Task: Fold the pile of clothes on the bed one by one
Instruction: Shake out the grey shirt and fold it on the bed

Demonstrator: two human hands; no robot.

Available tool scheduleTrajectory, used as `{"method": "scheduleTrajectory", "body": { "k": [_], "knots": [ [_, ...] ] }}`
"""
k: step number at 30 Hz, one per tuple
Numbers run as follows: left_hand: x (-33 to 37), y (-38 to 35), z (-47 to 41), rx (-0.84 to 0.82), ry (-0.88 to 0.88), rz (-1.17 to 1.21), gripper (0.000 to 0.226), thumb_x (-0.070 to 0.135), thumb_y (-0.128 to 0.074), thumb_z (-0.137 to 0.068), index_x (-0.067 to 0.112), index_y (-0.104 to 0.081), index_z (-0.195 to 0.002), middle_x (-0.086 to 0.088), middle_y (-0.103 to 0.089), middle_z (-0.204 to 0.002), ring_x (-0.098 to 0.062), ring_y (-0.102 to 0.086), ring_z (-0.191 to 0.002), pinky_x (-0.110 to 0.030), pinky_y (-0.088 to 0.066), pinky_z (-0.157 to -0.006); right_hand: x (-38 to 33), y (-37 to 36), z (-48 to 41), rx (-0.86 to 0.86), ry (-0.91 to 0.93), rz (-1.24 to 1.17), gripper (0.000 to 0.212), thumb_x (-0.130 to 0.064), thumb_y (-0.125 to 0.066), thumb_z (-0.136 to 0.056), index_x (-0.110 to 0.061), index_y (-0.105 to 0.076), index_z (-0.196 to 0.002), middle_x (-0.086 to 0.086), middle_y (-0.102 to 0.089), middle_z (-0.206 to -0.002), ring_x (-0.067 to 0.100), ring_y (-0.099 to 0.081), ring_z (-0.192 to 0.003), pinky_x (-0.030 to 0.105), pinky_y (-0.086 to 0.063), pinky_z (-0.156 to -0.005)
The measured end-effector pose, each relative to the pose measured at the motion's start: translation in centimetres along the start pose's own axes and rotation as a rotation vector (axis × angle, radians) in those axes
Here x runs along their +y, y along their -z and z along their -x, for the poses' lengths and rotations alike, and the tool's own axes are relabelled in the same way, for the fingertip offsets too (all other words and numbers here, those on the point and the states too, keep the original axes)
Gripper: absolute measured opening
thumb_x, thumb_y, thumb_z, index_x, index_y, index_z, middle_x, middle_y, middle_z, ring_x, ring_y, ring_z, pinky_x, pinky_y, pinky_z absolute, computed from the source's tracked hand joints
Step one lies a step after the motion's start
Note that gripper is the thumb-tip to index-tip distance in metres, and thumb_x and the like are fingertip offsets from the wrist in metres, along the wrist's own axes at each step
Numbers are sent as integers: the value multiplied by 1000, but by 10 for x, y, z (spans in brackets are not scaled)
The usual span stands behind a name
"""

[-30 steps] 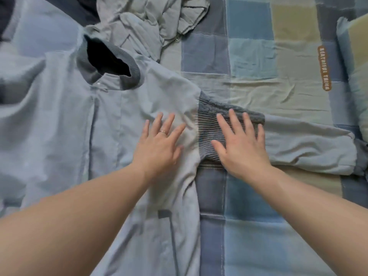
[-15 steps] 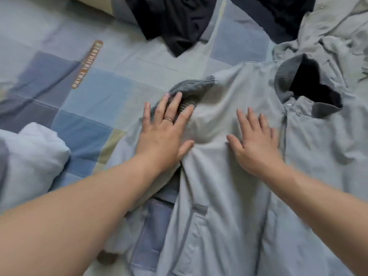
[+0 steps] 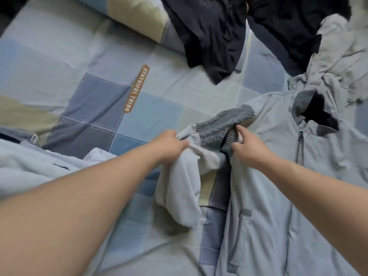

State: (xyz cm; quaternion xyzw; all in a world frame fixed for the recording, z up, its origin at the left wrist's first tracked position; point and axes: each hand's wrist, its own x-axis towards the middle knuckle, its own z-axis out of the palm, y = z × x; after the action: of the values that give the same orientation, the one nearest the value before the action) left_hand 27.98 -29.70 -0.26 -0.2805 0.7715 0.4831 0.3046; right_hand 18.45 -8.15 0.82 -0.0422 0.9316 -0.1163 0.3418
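At the left edge a pale blue fleecy garment (image 3: pixel 29 162) lies on the checked bedsheet (image 3: pixel 95 92). The left hand (image 3: pixel 169 147) is clenched round the bunched sleeve (image 3: pixel 183 182) of the blue-grey zip jacket (image 3: pixel 278 196), lifting it off the sheet. The right hand (image 3: pixel 247 146) pinches the ribbed knit shoulder panel (image 3: pixel 223 124) where the sleeve joins. The jacket body lies flat, front up, at the right; dark garments (image 3: pixel 211 36) and a crumpled grey one (image 3: pixel 338 62) wait beyond. This looks like the sleeve fold: next, the sleeve should go across the chest, laid smooth.
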Motion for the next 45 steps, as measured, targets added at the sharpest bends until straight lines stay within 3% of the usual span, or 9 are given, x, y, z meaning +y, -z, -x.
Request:
{"method": "scheduleTrajectory", "body": {
  "k": [6, 12, 23, 29, 31, 34, 36, 41, 45],
  "knots": [
    [45, 142, 10, 153, -176, -401, 35, 52, -76, -82, 24, -55, -83, 0, -57, -83, -25, -55, -86, -32, -39, -71, -48, 21, 13, -61, 76, -44, 65, -22, -50, -102, -27, -20, -160, 2, -36, -160, 28, -53, -129, 28, -41, -92],
    [29, 226, 3, 140, -38, -1029, 24, 41, -80, -75, 23, -64, -79, 3, -64, -73, -20, -61, -70, -29, -50, -65, -94, 13, -1, -68, 137, -20, 70, -22, -52, -99, -26, -18, -161, 0, -28, -164, 21, -33, -147, 28, -28, -115],
    [-66, 273, -22, 418, -162, -732, 17, 46, -51, -101, 32, -58, -94, -3, -60, -97, -28, -49, -88, -36, -39, -71, -164, -44, -27, -152, 228, -56, 74, -31, -57, -98, -30, -18, -160, -1, -23, -165, 23, -29, -148, 38, -28, -120],
    [-88, 276, -19, 618, -52, -838, 26, 33, -60, -97, 23, -59, -121, -9, -56, -124, -35, -52, -114, -42, -41, -85, -197, -72, -14, -403, 390, -181, 71, -27, -60, -98, -38, -23, -157, -11, -38, -155, 2, -45, -130, 13, -33, -102],
    [-90, 265, -18, 670, -118, -887, 31, 27, -59, -95, 23, -57, -126, -10, -53, -131, -36, -48, -118, -44, -39, -94, -197, -76, -12, -245, 476, -199, 70, -26, -59, -98, -38, -23, -158, -11, -29, -160, 5, -31, -143, 16, -26, -111],
    [-77, 232, -18, 534, -333, -875, 38, 36, -57, -95, 27, -56, -132, -5, -50, -141, -31, -43, -129, -43, -37, -102, -182, -69, -17, 228, 271, -86, 69, -32, -53, -100, -31, -19, -159, 1, -9, -168, 22, -9, -154, 45, -17, -123],
    [-71, 203, -23, 319, -414, -900, 45, 45, -52, -97, 35, -48, -141, 0, -36, -157, -25, -29, -144, -41, -32, -111, -171, -66, -22, 291, -64, -133, 71, -39, -47, -102, -30, -10, -160, 4, 3, -169, 29, -1, -154, 52, -13, -121],
    [-101, 187, -34, -91, -161, -1063, 61, 51, -49, -100, 49, -22, -154, 1, 5, -169, -26, 3, -155, -53, -8, -124, -202, -99, -30, 48, -363, -247, 71, -50, -38, -103, -28, -4, -161, 16, 5, -167, 36, -2, -154, 47, -8, -122],
    [-134, 237, -22, -65, -42, -1053, 57, 47, -54, -98, 57, -29, -149, 8, 8, -169, -19, 7, -155, -54, -6, -122, -273, -133, -14, -268, 33, -250, 61, -53, -38, -102, -27, -26, -157, 15, 0, -168, 33, -2, -154, 43, -8, -124]
  ]
}}
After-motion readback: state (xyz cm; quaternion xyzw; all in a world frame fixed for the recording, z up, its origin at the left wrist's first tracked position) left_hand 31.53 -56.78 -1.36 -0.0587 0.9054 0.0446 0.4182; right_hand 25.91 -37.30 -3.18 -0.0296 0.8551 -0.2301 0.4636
